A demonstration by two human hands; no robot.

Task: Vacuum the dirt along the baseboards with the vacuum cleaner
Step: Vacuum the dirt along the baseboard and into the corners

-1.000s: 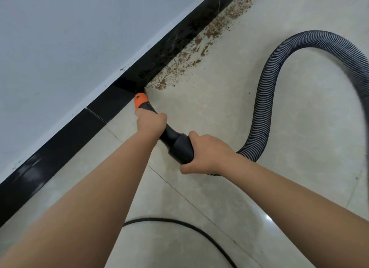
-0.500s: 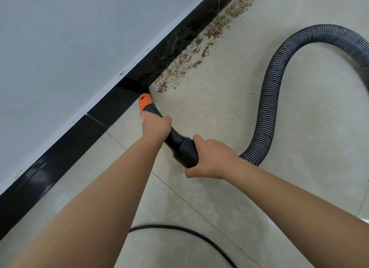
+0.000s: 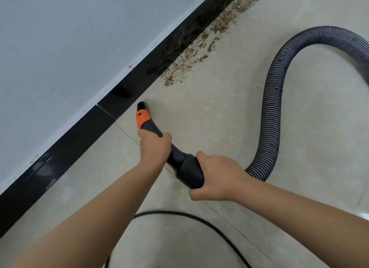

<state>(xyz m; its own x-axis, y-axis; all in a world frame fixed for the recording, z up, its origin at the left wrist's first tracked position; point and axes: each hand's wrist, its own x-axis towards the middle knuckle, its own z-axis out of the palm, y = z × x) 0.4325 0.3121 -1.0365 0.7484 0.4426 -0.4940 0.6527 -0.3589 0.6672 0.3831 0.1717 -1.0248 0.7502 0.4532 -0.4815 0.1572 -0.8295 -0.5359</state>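
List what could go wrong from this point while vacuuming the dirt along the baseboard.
1. The nozzle sits short of the brown dirt, so the strip along the black baseboard could be missed.
2. The ribbed hose loops wide beside the dirt and might drag through it.
3. The black cord curves under both arms; it could snag or trip the person.

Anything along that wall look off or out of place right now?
Yes: brown dirt is strewn on the floor against the black baseboard, ahead of the nozzle, which points short of it. The white wall edge above looks chipped. Nothing else stands out.
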